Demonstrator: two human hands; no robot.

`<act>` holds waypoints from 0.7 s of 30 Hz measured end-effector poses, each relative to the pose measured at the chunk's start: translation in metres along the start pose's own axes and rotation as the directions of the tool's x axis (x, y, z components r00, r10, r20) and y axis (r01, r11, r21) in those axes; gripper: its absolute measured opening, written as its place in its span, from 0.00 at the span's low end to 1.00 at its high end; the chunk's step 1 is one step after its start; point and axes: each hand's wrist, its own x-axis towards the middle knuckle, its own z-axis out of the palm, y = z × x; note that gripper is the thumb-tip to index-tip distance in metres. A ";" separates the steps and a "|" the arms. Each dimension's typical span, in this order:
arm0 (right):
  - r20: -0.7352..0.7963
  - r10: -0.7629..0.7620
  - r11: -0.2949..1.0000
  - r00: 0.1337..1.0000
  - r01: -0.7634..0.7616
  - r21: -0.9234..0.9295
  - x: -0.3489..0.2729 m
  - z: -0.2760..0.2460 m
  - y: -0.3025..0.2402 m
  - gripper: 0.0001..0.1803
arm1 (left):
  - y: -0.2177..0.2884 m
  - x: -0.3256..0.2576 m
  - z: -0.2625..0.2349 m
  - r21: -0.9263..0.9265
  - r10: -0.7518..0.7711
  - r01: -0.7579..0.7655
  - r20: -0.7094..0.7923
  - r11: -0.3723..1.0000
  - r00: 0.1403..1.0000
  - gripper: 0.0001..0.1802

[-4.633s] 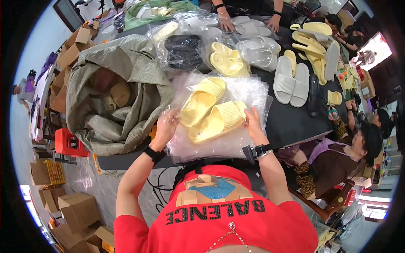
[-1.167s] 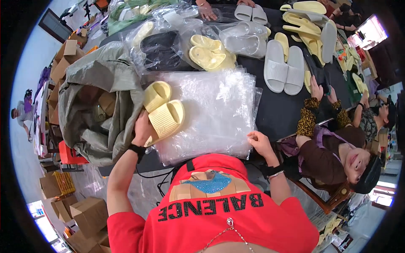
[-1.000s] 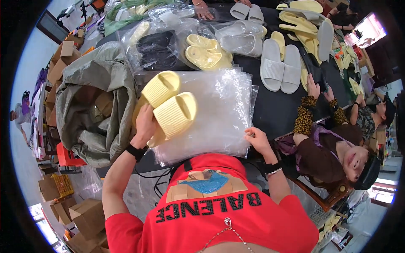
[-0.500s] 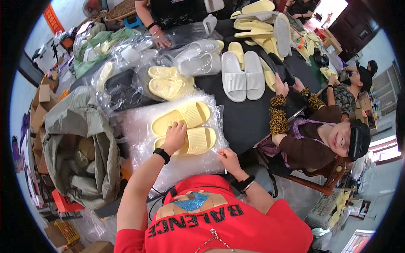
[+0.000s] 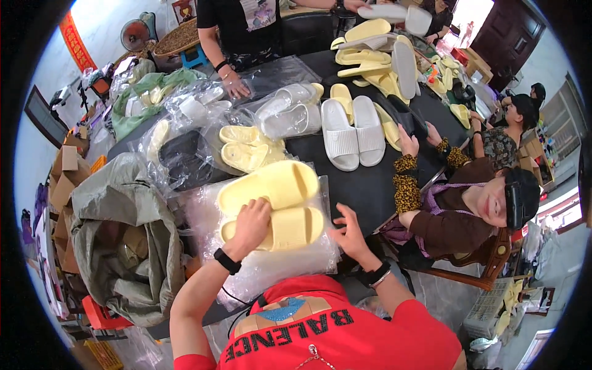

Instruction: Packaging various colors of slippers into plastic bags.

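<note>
A pair of pale yellow slide slippers (image 5: 269, 186) is in my left hand (image 5: 251, 227). The fingers grip both slippers at their inner edges, near the heel ends, and their open toes point right. Beneath the pair lies a stack of clear plastic bags (image 5: 290, 262), which the slippers partly hide. To the right of the slippers, my right hand (image 5: 350, 233) is held with its fingers apart and nothing in them. Beyond, a grey pair of slides (image 5: 340, 139) rests on the dark table (image 5: 364, 194), and bagged yellow slippers (image 5: 243, 154) lie nearer the left.
A large grey-green sack (image 5: 92, 228) gapes at my left. Bagged grey slippers (image 5: 290, 114) and a heap of yellow and grey slides (image 5: 376, 61) occupy the far table. At right, a seated co-worker holds a black slipper (image 5: 408, 117); across the table another person's hand (image 5: 234, 85) touches plastic.
My left hand has raised the yellow slippers off the bags, toward me and the camera. My right hand has moved slightly right and its fingers have spread. The view has shifted a little.
</note>
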 end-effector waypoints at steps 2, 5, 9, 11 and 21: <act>0.158 0.153 0.882 0.976 -0.207 0.424 0.009 -0.011 -0.037 0.49 | 0.020 -0.001 0.000 -0.042 0.107 -0.107 0.012 0.993 0.994 0.09; 0.280 -0.044 0.969 0.959 -0.027 0.244 0.017 -0.024 -0.016 0.50 | 0.049 0.005 0.001 -0.112 0.253 -0.245 0.066 0.963 0.965 0.09; 0.567 0.152 0.883 0.810 -0.369 0.291 0.006 -0.038 -0.044 0.53 | 0.044 0.003 0.001 -0.152 0.216 -0.204 0.068 0.967 0.974 0.09; 0.450 0.208 0.919 0.868 -0.331 0.215 -0.003 -0.031 -0.036 0.40 | 0.048 0.010 -0.004 -0.152 0.231 -0.222 0.046 0.963 0.972 0.10; 0.240 0.288 0.762 0.927 -0.373 0.529 0.027 -0.053 -0.022 0.23 | 0.045 0.021 -0.055 -0.398 -0.123 -0.039 -0.373 0.917 0.920 0.18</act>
